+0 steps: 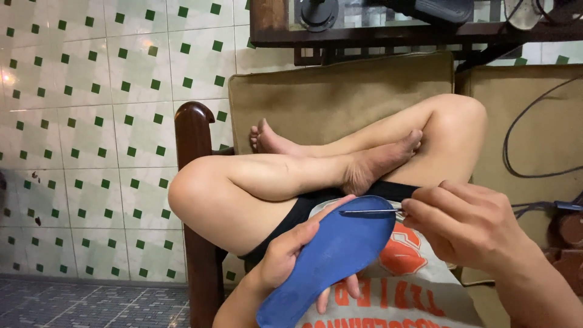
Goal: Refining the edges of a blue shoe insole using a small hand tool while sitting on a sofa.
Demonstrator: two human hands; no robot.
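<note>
My left hand [291, 249] grips a blue foam shoe insole [331, 258] from below, thumb along its upper edge, fingertips showing under its lower edge. My right hand [464, 222] pinches a thin metal needle-like tool [367, 211], which lies across the wide end of the insole with its tip near the insole's upper edge. Both hands hover over my lap, above a white shirt with orange print [401, 291]. My crossed bare legs [285, 179] rest on the seat just beyond.
I sit on a tan cushioned seat [340, 91] with a dark wooden armrest post [197, 182] at left. A dark wooden table [376, 27] stands behind. Black cables [516, 164] loop over the right cushion. The white floor tiles with green squares [91, 121] lie at left.
</note>
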